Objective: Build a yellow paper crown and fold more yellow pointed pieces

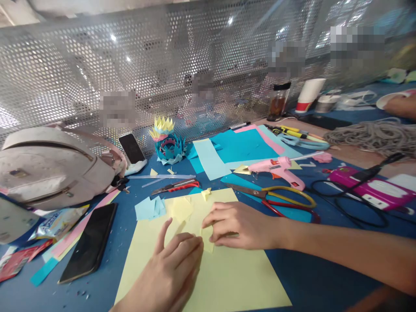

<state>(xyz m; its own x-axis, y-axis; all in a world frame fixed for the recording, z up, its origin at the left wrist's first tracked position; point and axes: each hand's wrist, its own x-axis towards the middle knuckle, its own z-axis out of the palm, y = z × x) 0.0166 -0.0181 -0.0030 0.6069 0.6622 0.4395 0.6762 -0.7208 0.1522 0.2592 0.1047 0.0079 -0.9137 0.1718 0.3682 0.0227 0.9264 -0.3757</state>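
A small piece of yellow paper [208, 240] lies between my two hands, over a large pale yellow sheet. My right hand [238, 225] has its fingers curled onto it from the right. From the left, my left hand [177, 264] brings its bent fingers together at the paper's edge, little finger raised; the thumb is hidden. Just beyond are small yellow paper pieces [182, 209], a folded yellow bit [206, 194] and light blue paper pieces [150, 208]. The large yellow sheet [247, 277] lies flat underneath.
Scissors [276, 195] and a pink glue gun [276, 168] lie to the right, a red utility knife [175, 186] ahead. Behind stands a folded-paper model [169, 147] by blue sheets [247, 145]. A black phone [89, 242] and backpack [48, 164] are left, a magenta power strip [367, 188] right.
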